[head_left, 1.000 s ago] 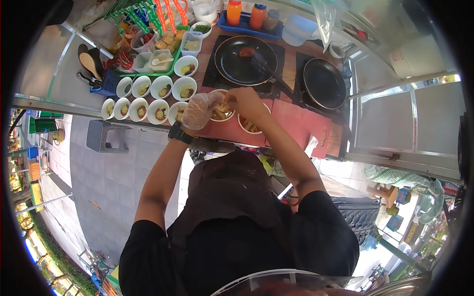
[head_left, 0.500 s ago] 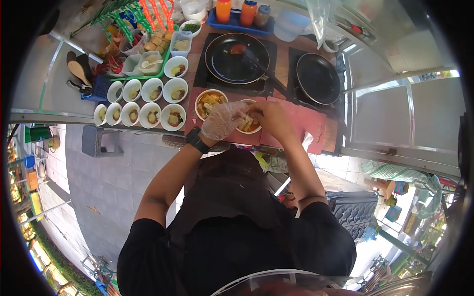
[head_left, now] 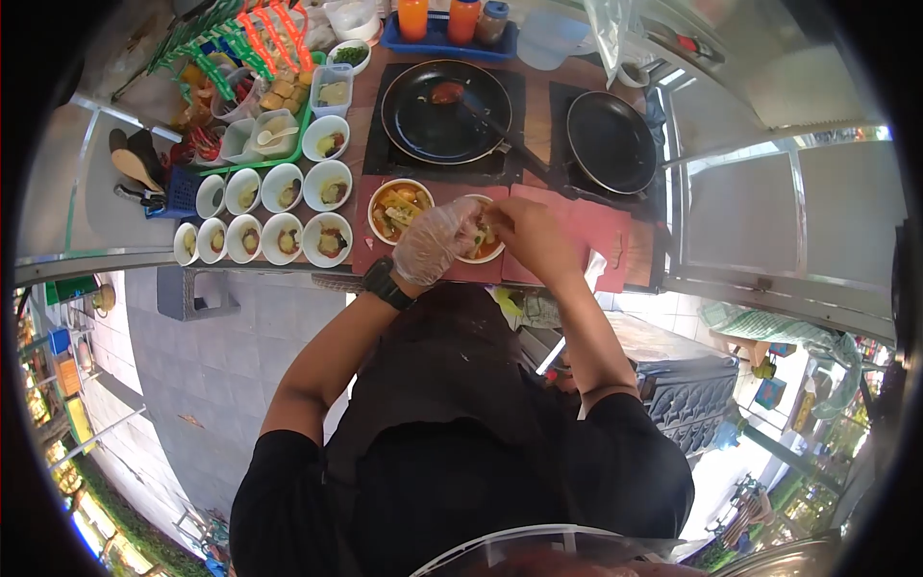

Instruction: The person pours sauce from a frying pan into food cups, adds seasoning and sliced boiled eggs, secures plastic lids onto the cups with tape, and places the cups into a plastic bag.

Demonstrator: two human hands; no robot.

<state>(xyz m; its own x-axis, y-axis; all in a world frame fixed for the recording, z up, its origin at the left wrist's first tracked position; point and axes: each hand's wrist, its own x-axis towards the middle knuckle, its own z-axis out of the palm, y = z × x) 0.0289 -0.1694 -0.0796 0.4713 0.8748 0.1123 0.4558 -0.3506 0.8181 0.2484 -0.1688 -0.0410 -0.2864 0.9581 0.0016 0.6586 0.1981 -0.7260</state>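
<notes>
My left hand [head_left: 433, 242], in a clear plastic glove and with a dark watch on the wrist, is over a white bowl of orange-red soup [head_left: 488, 254]. Its fingers are closed at the rim, and what they hold is too small to make out. My bare right hand [head_left: 535, 233] meets it from the right, fingertips pinched above the same bowl. Pale strips of food lie in that soup, partly covered by both hands. A second white bowl of soup [head_left: 396, 206], with pale pieces on top, stands just left of the gloved hand.
A large black pan [head_left: 423, 125] with a spatula [head_left: 490, 125] lies beyond the bowls, a smaller pan [head_left: 615, 144] to its right. Several white cups [head_left: 330, 240] with sauces stand at left. Sauce bottles [head_left: 463, 21] fill a blue tray [head_left: 447, 48]. Red mats [head_left: 606, 226] line the counter edge.
The whole view has shifted slightly, so the counter appears further left. Both hands stay together over the right bowl, with only small finger movement.
</notes>
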